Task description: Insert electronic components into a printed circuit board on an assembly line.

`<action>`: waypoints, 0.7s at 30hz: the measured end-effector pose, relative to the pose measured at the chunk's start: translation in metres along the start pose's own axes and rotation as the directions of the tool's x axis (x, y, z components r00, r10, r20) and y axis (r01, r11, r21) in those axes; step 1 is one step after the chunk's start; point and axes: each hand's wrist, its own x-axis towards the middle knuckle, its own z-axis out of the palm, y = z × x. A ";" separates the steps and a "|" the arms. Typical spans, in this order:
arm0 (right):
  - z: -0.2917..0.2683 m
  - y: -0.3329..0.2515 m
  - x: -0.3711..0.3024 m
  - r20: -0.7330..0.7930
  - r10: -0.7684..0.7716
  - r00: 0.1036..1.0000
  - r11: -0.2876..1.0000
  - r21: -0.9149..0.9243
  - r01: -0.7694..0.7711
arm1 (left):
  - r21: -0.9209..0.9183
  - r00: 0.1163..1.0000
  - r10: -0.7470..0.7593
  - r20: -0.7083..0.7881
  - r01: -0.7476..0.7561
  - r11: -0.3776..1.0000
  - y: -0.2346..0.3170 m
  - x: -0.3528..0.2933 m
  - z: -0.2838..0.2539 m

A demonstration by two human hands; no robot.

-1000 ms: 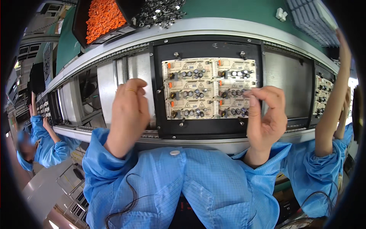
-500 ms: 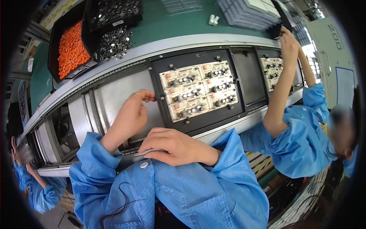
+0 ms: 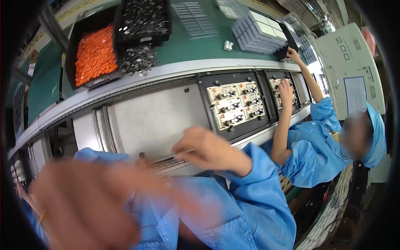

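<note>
My left hand (image 3: 89,200) is raised close to the camera at the lower left, large and smeared by motion. Its fingers cannot be made out, nor whether anything is in them. My right hand (image 3: 208,150) hovers by the near rail of the conveyor, fingers loosely curled and thumb apart, with nothing visible in it. Beyond it lies a black frame (image 3: 203,89) bearing a panel of cream circuit boards (image 3: 239,102) with capacitors and small parts. Neither hand touches the frame. The bare metal bed (image 3: 158,118) shows to its left.
Across the far rail (image 3: 175,71) stand a bin of orange parts (image 3: 96,54) and a bin of black parts (image 3: 146,18). Stacked trays (image 3: 260,31) are farther right. At right, a co-worker's hand (image 3: 286,92) is over a second framed board panel; their other hand (image 3: 293,54) reaches toward the trays.
My left hand has left the frame's edge and risen toward the camera. My right hand has shifted right and up. The framed panel sits farther right; the co-worker's hands have separated.
</note>
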 end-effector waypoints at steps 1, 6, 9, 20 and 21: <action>-0.010 0.000 0.009 -0.031 -0.017 0.999 0.996 -0.084 0.014 | -0.009 1.000 0.017 -0.024 -0.017 1.000 0.006 -0.021 -0.006; -0.056 0.040 0.101 -0.120 0.241 0.963 0.874 -0.405 -0.269 | -0.021 0.979 0.129 -0.155 -0.134 0.991 0.050 -0.114 0.020; -0.061 0.105 0.149 -0.145 0.080 0.986 0.860 -0.490 -0.142 | -0.021 0.956 0.222 -0.193 -0.230 0.973 0.066 -0.121 0.026; -0.010 0.130 0.200 -0.390 0.030 0.920 0.888 -0.413 -0.203 | -0.027 0.840 0.475 -0.263 -0.499 0.866 0.110 -0.152 0.022; -0.013 0.129 0.199 -0.393 0.025 0.919 0.888 -0.414 -0.201 | -0.032 0.828 0.495 -0.263 -0.520 0.853 0.112 -0.153 0.020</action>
